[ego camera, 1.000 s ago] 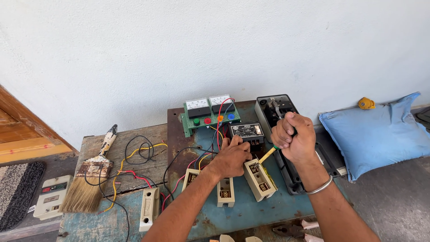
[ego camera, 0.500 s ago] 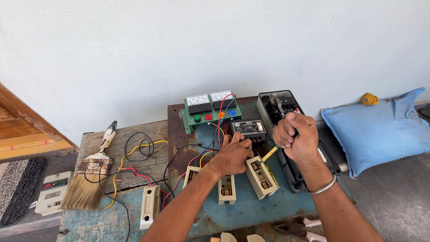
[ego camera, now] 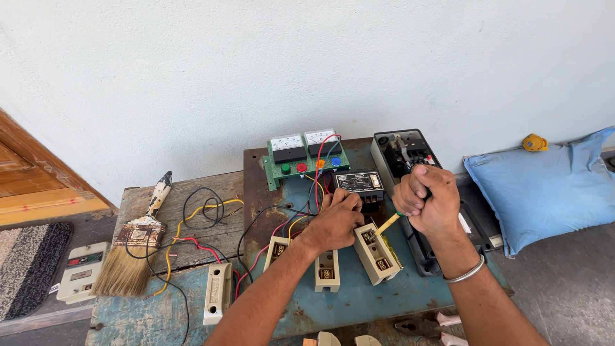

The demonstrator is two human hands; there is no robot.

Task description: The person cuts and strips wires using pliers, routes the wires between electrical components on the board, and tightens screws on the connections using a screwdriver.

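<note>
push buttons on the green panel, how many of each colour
Round push buttons on the green plastic control panel, counted from the head view:
green round button: 1
red round button: 1
orange round button: 1
blue round button: 1
Total: 4

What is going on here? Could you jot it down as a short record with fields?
Setting: worn blue metal table against a white wall
Left hand: resting on wires beside a black box
Right hand: fist around a yellow-tipped screwdriver, tip at a cream fuse block
Nearby: green panel with two meters, paintbrush, blue cushion
</note>
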